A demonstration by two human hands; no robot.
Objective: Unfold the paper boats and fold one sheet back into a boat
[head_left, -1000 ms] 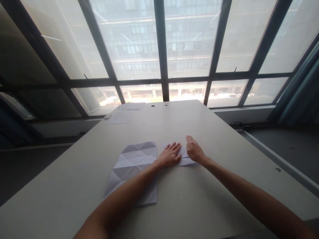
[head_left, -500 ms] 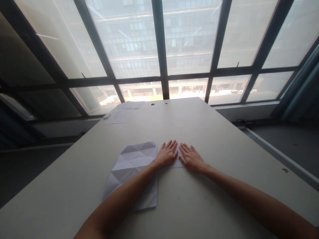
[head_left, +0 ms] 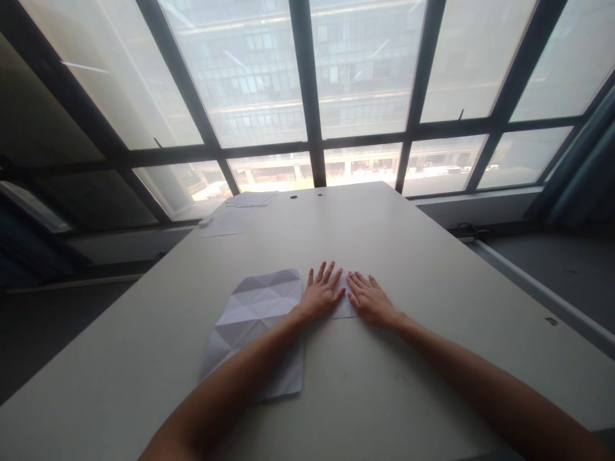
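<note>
A small piece of white paper lies flat on the white table, mostly covered by my two hands. My left hand presses on its left part, palm down, with the fingers spread. On its right part rests my right hand, also palm down, its fingers stretched out and lying flat. Left of them is a larger white sheet marked with a grid of straight and diagonal creases. My left forearm passes over this creased sheet and hides part of it.
Several loose white sheets lie at the table's far left corner, beside a small whitish object. A dark round spot marks the far end of the table. Tall framed windows stand beyond, with curtains at the sides.
My left hand's fingers have spread wider and reach slightly farther forward. My right hand stays nearly in place on the paper. The whole view has shifted slightly.
</note>
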